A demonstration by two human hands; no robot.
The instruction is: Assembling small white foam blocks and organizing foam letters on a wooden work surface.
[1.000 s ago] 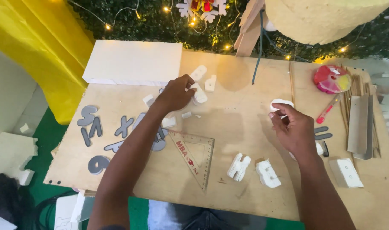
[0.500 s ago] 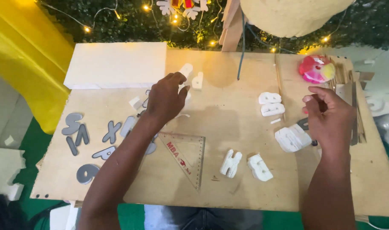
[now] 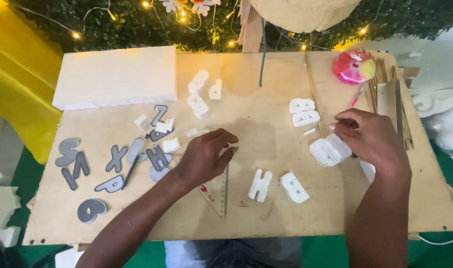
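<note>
My left hand (image 3: 204, 159) lies palm down on the plywood table (image 3: 266, 218), fingers loosely apart and holding nothing. It covers the top of a clear triangular ruler (image 3: 219, 194). Grey cut-out letters (image 3: 112, 160) and small white foam scraps (image 3: 171, 144) lie just left of it. My right hand (image 3: 373, 141) is at the right, with thumb and fingers closed on the upper right edge of a chunky white foam letter (image 3: 326, 152) that rests on the table. Two more white foam letters (image 3: 258, 184) lie between my hands near the front.
A thick white foam block (image 3: 117, 77) sits at the back left. Further foam letters (image 3: 304, 112) lie mid-table and at the back (image 3: 198, 92). A pink and yellow round object (image 3: 354, 66) and wooden sticks (image 3: 385, 92) are at the back right. Yellow cloth (image 3: 18, 79) hangs left.
My left hand has drawn back from the far foam letters onto the ruler. My right hand moved right and then settled on the chunky foam letter.
</note>
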